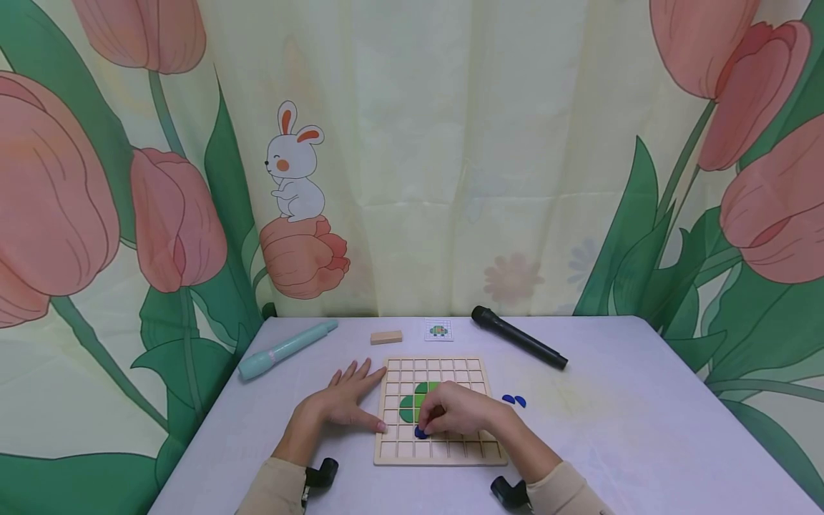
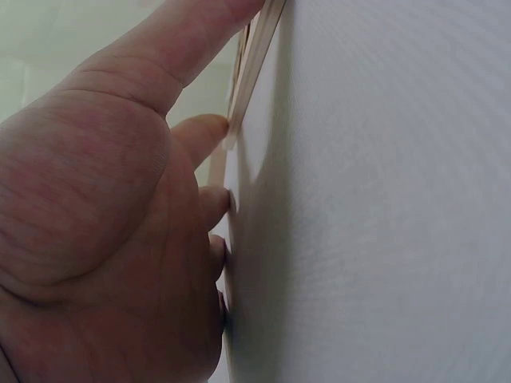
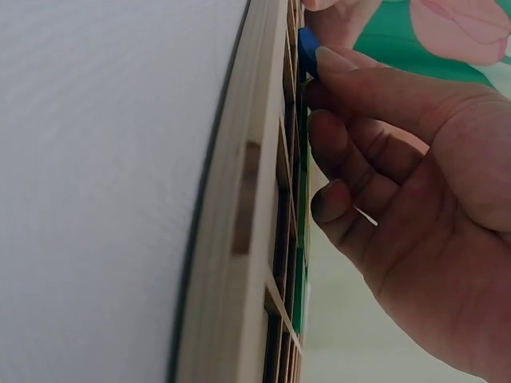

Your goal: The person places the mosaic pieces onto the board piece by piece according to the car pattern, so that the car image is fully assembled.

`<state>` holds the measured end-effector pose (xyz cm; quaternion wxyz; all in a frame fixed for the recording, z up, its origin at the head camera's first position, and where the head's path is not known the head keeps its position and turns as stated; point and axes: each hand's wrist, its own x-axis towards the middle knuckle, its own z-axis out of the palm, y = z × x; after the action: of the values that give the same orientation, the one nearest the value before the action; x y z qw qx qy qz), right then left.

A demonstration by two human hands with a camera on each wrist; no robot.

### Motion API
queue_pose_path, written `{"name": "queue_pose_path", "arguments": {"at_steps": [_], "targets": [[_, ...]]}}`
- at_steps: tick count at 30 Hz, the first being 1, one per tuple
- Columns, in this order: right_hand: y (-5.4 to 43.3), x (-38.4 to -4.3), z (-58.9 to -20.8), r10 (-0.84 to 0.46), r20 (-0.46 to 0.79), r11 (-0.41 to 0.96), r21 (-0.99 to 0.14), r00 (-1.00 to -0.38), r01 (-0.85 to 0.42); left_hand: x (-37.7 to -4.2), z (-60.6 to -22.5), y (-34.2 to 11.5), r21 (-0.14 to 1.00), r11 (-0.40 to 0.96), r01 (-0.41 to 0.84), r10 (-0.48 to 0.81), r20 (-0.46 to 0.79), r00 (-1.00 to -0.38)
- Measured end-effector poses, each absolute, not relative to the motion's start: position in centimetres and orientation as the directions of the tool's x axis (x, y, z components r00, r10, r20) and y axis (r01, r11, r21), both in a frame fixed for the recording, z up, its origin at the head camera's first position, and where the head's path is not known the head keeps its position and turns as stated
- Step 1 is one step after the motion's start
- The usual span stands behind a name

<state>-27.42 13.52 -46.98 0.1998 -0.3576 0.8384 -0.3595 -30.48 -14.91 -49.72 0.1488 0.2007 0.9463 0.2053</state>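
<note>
A wooden grid board (image 1: 394,455) lies on the table, with several green pieces (image 1: 407,409) set in its cells. Over the board, my right hand (image 1: 460,409) pinches a small blue piece (image 1: 421,433) between thumb and fingers, just below the green ones. The right wrist view shows this blue piece (image 3: 306,49) at the thumb tip, against the grid. My left hand (image 1: 350,400) is spread at the board's left edge, its thumb and forefinger touching the frame. In the left wrist view its fingers (image 2: 204,136) are extended, and the thumb reaches the wooden rim.
Two blue pieces (image 1: 513,400) lie right of the board. Behind it are a wooden block (image 1: 386,337) and a small pattern card (image 1: 439,330). A black microphone (image 1: 520,337) lies back right, a mint-green cylinder (image 1: 286,350) back left. A printed curtain (image 1: 418,179) hangs behind the table.
</note>
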Motion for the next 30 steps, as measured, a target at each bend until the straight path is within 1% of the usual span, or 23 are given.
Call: {"name": "queue_pose_path", "arguments": {"at_steps": [16,25,30], "targets": [[13.5,-27.4,-46.7,-0.720,-0.076,0.524,-0.712,-0.690,-0.468,-30.4,-49.6,-14.9,0.451,0.836,0.312,0.438,-0.205,-0.875],[15.9,-28.3,-45.9,-0.680,-0.004,0.536,-0.685,-0.733,-0.493,-30.6,-49.7,-14.8,0.441,0.842,0.312,0.437,-0.215,-0.873],[17.8,-28.7,-45.2,-0.626,0.028,0.555,-0.686,-0.780,-0.470,-30.6,-49.7,-14.9,0.443,0.842,0.307,0.432,-0.215,-0.876]]}}
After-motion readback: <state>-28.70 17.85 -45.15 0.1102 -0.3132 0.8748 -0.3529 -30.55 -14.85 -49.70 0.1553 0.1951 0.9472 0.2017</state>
